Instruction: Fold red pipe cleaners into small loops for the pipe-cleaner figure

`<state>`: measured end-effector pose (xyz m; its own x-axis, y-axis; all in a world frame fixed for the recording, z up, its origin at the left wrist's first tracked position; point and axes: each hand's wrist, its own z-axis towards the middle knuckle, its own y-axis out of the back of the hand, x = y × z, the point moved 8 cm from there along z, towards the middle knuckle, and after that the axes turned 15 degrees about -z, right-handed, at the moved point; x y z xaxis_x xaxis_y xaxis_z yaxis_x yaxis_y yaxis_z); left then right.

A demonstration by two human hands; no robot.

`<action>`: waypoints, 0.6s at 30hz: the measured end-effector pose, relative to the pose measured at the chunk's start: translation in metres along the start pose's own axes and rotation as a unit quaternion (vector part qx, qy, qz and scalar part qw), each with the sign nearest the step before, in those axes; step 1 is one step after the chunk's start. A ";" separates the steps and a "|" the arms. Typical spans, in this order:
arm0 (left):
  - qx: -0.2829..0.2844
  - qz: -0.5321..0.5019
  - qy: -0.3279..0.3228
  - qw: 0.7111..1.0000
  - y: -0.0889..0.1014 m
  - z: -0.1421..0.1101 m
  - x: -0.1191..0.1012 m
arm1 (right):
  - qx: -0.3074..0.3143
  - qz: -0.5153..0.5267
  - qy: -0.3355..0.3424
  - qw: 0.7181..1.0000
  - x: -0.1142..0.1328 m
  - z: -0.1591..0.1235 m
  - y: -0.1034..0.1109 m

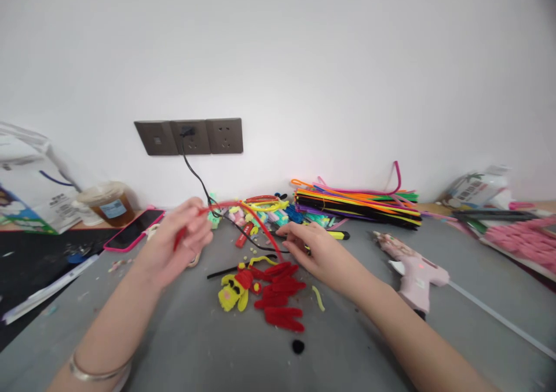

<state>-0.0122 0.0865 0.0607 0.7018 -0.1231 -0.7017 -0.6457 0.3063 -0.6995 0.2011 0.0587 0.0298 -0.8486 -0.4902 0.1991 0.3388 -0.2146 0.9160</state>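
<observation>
A long red pipe cleaner [260, 221] arches between my hands, its lower end beside the red bent pieces. My left hand [176, 241] is raised at the left, its fingers closed around the other end. Close to the lower end is my right hand [313, 253], its fingers loosely curled and thumb apart, with nothing visibly gripped. Between them on the table lie several folded red pipe cleaner pieces [280, 299] and a small yellow dog-like figure [232, 292] with a red top. A black pompom [297, 346] sits nearer me, and a short pale yellow piece [318, 298] lies to the right.
A pink glue gun [417, 276] with a white cord lies at the right. Behind are a bundle of coloured pipe cleaners [360, 204] and scattered small bits. At the left stand a phone [134, 230], a lidded drink cup [110, 204] and a bag [39, 189]. A black cable [197, 175] hangs from the wall socket.
</observation>
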 end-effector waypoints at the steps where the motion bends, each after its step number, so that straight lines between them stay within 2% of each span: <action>1: -0.002 -0.074 -0.033 0.997 0.001 0.001 -0.008 | 0.002 0.001 -0.004 1.000 0.000 0.000 -0.001; 3: -0.018 -0.158 -0.083 0.984 0.006 0.003 -0.017 | -0.002 0.010 -0.016 1.000 -0.002 0.000 -0.001; 4: -0.032 -0.162 -0.092 0.982 0.009 0.005 -0.016 | -0.006 0.020 -0.026 0.999 -0.003 0.000 -0.001; 7: -0.064 -0.061 -0.069 0.994 0.013 0.007 0.006 | -0.001 0.103 -0.044 0.994 -0.002 -0.001 -0.002; 9: -0.051 0.064 -0.042 0.996 0.007 0.004 0.026 | 0.025 0.194 -0.042 0.980 0.005 -0.002 -0.005; 11: -0.003 0.183 -0.003 0.983 -0.005 -0.002 0.047 | 0.057 0.288 -0.035 0.955 0.016 -0.004 -0.008; 14: 0.071 0.317 0.037 0.945 -0.023 -0.013 0.070 | 0.095 0.409 -0.035 0.907 0.029 -0.006 -0.013; 16: 0.092 0.359 0.043 0.928 -0.028 -0.018 0.074 | 0.082 0.473 -0.043 0.876 0.029 -0.004 -0.013; 18: 0.087 0.386 0.038 0.918 -0.027 -0.017 0.074 | 0.035 0.516 -0.063 0.854 0.020 -0.001 -0.010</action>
<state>0.0522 0.0526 0.0258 0.0286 0.1307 -0.9910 -0.8788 0.4758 0.0374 0.1809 0.0501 0.0247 -0.1522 -0.2927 0.9440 0.9110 0.3289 0.2489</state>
